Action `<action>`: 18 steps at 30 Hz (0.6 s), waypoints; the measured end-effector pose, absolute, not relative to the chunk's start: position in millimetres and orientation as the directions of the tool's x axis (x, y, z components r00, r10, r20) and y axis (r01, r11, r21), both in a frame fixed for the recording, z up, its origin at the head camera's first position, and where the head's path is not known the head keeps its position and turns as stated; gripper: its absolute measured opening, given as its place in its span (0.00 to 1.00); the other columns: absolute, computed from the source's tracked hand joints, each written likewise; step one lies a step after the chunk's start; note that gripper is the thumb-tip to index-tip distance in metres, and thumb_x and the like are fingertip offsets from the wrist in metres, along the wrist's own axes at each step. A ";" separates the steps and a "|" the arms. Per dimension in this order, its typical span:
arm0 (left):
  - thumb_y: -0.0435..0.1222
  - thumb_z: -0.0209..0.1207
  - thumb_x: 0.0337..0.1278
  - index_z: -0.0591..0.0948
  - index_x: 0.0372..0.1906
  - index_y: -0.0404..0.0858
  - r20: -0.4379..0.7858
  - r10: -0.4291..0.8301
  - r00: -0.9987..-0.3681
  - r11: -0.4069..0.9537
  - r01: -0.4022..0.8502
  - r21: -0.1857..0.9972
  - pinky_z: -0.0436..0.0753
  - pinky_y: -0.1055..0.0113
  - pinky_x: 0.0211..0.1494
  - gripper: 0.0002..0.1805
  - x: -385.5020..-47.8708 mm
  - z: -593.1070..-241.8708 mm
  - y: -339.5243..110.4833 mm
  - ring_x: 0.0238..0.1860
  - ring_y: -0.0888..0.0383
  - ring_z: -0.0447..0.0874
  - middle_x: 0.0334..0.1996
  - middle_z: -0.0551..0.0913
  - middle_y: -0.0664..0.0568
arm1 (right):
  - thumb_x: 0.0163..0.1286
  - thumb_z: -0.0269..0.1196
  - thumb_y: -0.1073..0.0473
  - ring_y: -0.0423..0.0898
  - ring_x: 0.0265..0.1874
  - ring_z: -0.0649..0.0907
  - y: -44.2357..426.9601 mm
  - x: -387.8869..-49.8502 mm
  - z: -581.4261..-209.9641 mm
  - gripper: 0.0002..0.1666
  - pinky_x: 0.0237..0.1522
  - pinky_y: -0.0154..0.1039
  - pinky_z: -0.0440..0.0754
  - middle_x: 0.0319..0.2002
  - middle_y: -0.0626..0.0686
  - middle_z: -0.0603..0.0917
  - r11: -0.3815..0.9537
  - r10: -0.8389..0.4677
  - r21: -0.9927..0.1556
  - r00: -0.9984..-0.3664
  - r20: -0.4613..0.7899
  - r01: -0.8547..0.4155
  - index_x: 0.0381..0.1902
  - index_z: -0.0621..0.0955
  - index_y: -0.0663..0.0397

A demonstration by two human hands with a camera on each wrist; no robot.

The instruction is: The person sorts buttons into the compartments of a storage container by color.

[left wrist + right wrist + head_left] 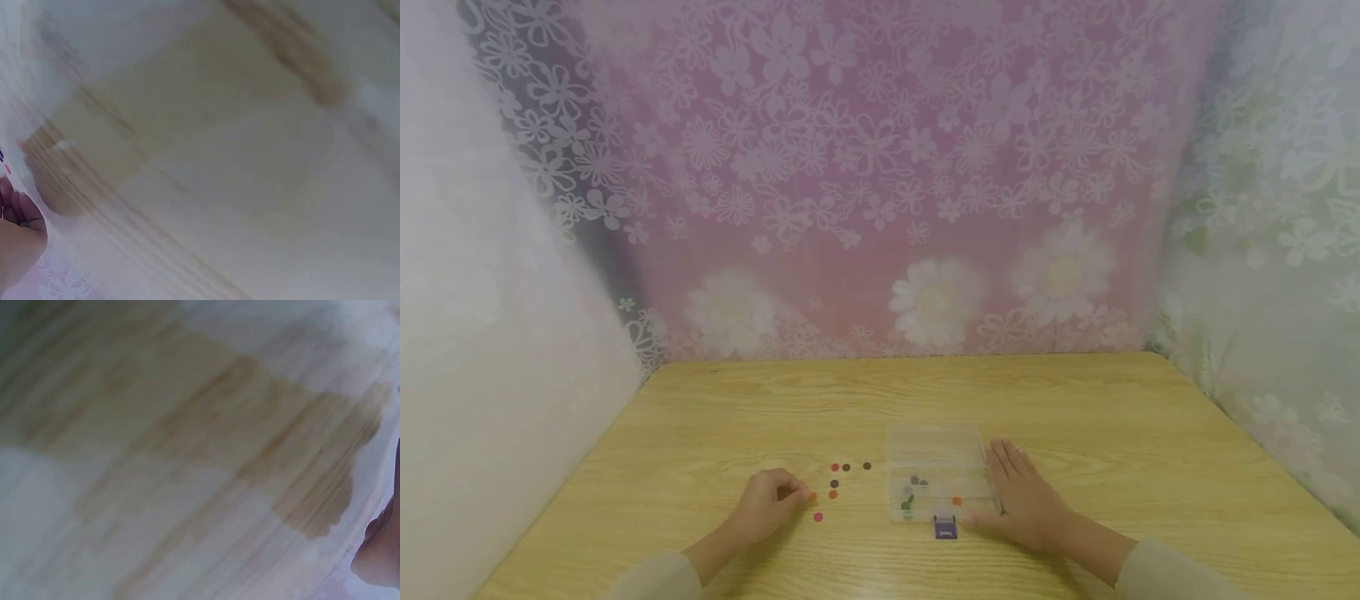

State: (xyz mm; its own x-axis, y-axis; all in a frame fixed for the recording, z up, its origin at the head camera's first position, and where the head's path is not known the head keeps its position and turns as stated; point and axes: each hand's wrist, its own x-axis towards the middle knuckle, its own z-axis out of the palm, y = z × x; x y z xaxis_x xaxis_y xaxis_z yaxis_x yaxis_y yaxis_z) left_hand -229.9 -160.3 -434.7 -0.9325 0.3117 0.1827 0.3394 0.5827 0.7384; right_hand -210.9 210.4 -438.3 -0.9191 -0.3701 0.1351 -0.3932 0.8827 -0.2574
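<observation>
In the head view my left hand (pixel 767 504) pinches an orange disc (pixel 812 497) between thumb and fingertips, at or just above the table. Near it lie another orange disc (pixel 832 494), a pink disc (pixel 818 517), a red disc (pixel 835 467) and several dark discs (pixel 834 483). My right hand (pixel 1030 504) rests with extended fingers against the right side of a clear compartment box (pixel 934 454). Inside are dark discs (pixel 914 480), green pieces (pixel 906 505) and an orange disc (pixel 957 502). The left wrist view shows part of my left hand (pixel 20 234); the right one, a sliver of my right (pixel 380 550).
A purple latch piece (pixel 946 527) stands out at the box's front edge. The wooden table (pixel 700 425) is bordered behind by a pink flowered curtain (pixel 865 208), with pale sheets at left (pixel 497 333) and right (pixel 1262 292).
</observation>
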 end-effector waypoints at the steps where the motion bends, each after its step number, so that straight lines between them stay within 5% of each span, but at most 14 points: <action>1: 0.36 0.61 0.55 0.82 0.27 0.35 0.187 0.314 -0.931 0.582 0.344 0.737 0.77 0.77 0.35 0.07 -230.3 -434.6 -158.9 0.31 0.65 0.77 0.30 0.84 0.49 | 0.57 0.53 0.26 0.65 0.70 0.51 210.3 -210.8 -438.5 0.62 0.68 0.60 0.50 0.69 0.71 0.52 0.882 -0.366 -0.266 -0.921 0.134 -0.389 0.67 0.53 0.74; 18: 0.32 0.60 0.55 0.81 0.27 0.31 0.225 0.347 -0.910 0.490 0.381 0.784 0.76 0.77 0.30 0.07 -238.3 -429.6 -127.8 0.26 0.65 0.77 0.26 0.83 0.46 | 0.57 0.54 0.26 0.65 0.70 0.52 209.6 -211.6 -441.0 0.62 0.68 0.60 0.51 0.69 0.71 0.53 0.882 -0.370 -0.251 -0.916 0.156 -0.399 0.67 0.54 0.74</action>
State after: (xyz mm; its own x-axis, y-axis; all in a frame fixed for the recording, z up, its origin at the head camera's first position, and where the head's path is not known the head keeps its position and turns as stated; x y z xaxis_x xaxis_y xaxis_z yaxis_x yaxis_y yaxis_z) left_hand -238.3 -127.8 -429.6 -0.9103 0.3474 0.2250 0.3809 0.4903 0.7839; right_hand -211.6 209.6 -441.0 -0.9158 -0.3701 0.1561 -0.3992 0.8818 -0.2511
